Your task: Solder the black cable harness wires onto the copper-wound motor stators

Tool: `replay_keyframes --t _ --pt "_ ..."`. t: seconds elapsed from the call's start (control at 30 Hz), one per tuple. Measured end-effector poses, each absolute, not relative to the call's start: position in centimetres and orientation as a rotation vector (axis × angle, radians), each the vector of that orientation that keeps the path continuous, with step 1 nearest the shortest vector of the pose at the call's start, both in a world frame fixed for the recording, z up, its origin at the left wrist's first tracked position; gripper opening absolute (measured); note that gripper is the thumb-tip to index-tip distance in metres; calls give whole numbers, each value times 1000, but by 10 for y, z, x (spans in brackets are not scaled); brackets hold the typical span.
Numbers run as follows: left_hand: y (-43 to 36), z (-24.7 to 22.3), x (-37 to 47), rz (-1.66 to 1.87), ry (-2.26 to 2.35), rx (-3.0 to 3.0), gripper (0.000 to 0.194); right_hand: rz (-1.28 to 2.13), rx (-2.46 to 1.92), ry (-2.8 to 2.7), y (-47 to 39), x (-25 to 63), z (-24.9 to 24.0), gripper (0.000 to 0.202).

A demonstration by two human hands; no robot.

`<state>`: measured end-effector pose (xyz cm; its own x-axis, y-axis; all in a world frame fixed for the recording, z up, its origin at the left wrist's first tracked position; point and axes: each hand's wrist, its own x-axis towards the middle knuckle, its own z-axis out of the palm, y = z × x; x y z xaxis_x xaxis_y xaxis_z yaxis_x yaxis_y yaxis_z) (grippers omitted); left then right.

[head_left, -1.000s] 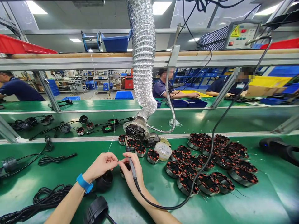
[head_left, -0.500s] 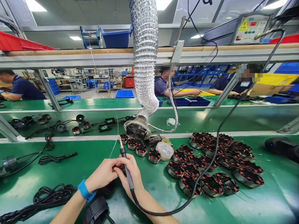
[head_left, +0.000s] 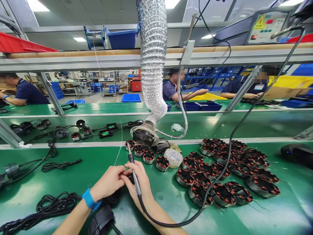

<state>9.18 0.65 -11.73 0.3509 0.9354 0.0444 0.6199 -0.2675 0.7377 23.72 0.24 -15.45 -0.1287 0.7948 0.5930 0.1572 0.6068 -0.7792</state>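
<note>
My right hand [head_left: 141,181] is closed around a soldering iron [head_left: 137,183], whose tip points up and away from me. My left hand [head_left: 111,181], with a blue band at the wrist, has its fingers pinched together against the right fingertips. A thin solder wire [head_left: 120,150] comes down from above into the left hand. Between the hands a small dark part [head_left: 130,178] shows, mostly covered by fingers. Just beyond the iron's tip, a row of wound motor stators [head_left: 139,150] stands on the green bench.
Many more stators [head_left: 210,169] cover the bench at right, beside a round tub [head_left: 173,158]. A fume duct [head_left: 153,65] hangs down to a fan intake [head_left: 143,135]. The iron's cable [head_left: 195,215] loops at right. Coiled black cables [head_left: 52,209] lie at left. Co-workers sit across.
The view has shifted slightly, and the iron's tip now appears in front of the leftmost stator. Both hands keep nearly the same pose, fingertips together.
</note>
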Motion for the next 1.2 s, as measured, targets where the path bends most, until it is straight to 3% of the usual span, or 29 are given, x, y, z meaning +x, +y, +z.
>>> replay_keyframes --t 0.67,1.2 --pt "4 -114 94 665 1331 1960 8 579 -815 -1653 4 240 -161 27" --pt "14 -107 85 658 1142 1592 25 553 -851 -1573 9 246 -157 26"
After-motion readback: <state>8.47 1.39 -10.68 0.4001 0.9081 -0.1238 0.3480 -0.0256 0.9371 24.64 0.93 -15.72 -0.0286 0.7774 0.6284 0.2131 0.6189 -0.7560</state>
